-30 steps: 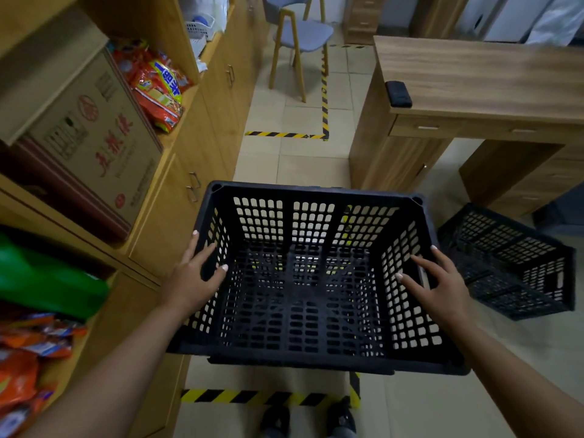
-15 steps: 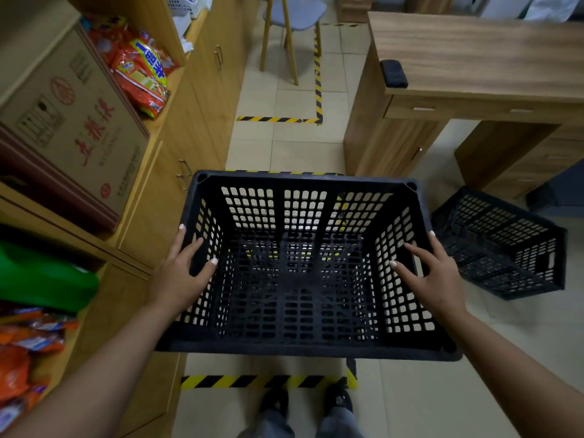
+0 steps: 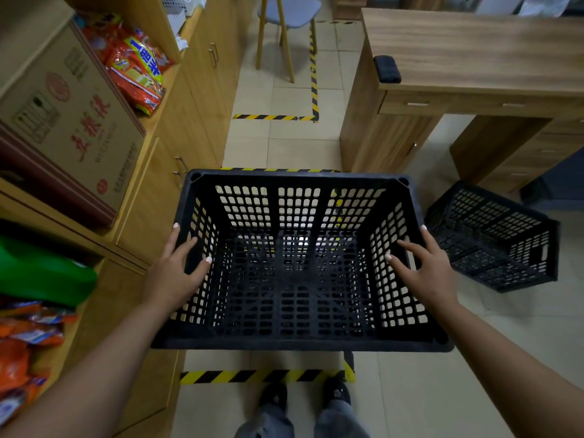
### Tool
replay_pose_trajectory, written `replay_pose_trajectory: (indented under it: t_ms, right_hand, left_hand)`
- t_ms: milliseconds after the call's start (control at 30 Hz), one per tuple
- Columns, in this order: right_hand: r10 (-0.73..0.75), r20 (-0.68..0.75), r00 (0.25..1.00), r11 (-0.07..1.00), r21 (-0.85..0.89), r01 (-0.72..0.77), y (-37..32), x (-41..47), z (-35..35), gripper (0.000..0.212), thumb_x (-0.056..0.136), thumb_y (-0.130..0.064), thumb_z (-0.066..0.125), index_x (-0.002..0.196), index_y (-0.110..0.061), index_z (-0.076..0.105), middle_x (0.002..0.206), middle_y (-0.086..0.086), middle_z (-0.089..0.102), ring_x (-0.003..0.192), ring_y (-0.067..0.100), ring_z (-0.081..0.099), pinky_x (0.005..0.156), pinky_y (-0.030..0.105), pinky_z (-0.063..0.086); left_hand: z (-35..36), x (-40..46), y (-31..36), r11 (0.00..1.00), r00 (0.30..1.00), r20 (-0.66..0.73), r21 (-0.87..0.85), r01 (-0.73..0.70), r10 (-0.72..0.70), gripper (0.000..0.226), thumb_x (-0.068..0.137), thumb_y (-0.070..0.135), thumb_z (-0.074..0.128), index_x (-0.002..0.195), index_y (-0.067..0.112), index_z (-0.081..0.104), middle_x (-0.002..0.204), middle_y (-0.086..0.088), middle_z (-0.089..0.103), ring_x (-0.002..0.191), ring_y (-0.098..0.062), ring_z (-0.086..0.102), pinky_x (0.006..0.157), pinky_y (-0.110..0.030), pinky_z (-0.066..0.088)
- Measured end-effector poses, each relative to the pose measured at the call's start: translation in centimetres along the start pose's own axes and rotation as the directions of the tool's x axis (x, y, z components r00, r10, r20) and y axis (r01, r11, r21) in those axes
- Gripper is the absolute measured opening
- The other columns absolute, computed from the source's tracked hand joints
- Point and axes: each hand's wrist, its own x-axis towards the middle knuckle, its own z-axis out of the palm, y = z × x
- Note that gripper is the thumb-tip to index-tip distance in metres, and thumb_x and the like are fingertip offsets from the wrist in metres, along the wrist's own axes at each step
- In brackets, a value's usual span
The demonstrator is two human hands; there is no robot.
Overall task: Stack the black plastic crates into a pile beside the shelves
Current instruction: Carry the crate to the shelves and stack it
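Black crate (image 3: 297,279) held above the striped floor tape (image 3: 262,376), just beside the shelves (image 3: 151,197). Left hand (image 3: 172,273) and right hand (image 3: 426,267) spread flat on opposite rims, fingers straight, seemingly pressing inward. Second crate (image 3: 496,238) tilted on the floor right, near the counter (image 3: 474,58).

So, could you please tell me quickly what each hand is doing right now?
Left hand: open, fingers straight against the black crate.
Right hand: open, likewise.
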Motion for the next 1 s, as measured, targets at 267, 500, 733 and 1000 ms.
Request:
replay_pose_trajectory:
  t_ms: [267, 500, 733, 1000]
  right_hand:
    - [-0.010, 0.001, 1.000, 0.999, -0.035, 0.010, 0.1, -0.2, 0.0, 0.041, 0.081, -0.045, 0.069, 0.115, -0.022, 0.068, 0.156, 0.000, 0.027, 0.133, 0.028, 0.035, 0.100, 0.043, 0.037]
    - [-0.010, 0.030, 0.999, 0.990, -0.140, 0.014, 0.0, 0.2, 0.2, 0.045, 0.080, -0.051, 0.066, 0.118, -0.026, 0.065, 0.158, -0.001, 0.020, 0.130, 0.029, 0.035, 0.090, 0.041, 0.043]
    - [-0.004, 0.166, 0.986, 0.959, -0.280, 0.051, 0.5, -0.2, 0.2, 0.062, 0.081, -0.058, 0.059, 0.137, -0.034, 0.046, 0.161, -0.001, -0.001, 0.136, 0.032, 0.024, 0.098, 0.046, 0.041]
    - [0.026, 0.116, 0.993, 0.957, -0.289, 0.009, 2.1, -6.5, -0.1, 0.065, 0.088, -0.033, 0.063, 0.146, -0.025, 0.035, 0.161, 0.006, 0.004, 0.134, 0.036, 0.036, 0.098, 0.044, 0.042]
  left_hand:
    - [0.2, 0.0, 0.2, 0.999, 1.000, -0.005, 0.041, 0.000, 0.000, 0.075, 0.075, 0.066, 0.041, 0.139, 0.028, 0.047, 0.160, 0.014, 0.004, 0.130, -0.033, 0.044, 0.092, -0.049, 0.046]
    - [0.8, 0.2, 0.3, 0.989, 1.000, -0.004, 0.145, -0.003, 0.004, 0.074, 0.078, 0.065, 0.041, 0.142, 0.027, 0.043, 0.161, 0.009, 0.000, 0.128, -0.037, 0.042, 0.091, -0.048, 0.044]
    - [0.8, -0.1, 0.2, 0.962, 0.997, 0.074, 0.271, -0.036, 0.017, 0.074, 0.086, 0.063, 0.048, 0.149, 0.031, 0.026, 0.158, 0.008, -0.022, 0.128, -0.038, 0.036, 0.089, -0.045, 0.046]
    - [0.7, -1.9, -0.1, 0.962, 0.993, 0.102, 0.261, -0.076, 0.051, 0.081, 0.088, 0.051, 0.054, 0.152, 0.023, 0.014, 0.160, -0.005, -0.016, 0.133, -0.041, 0.026, 0.092, -0.047, 0.045]
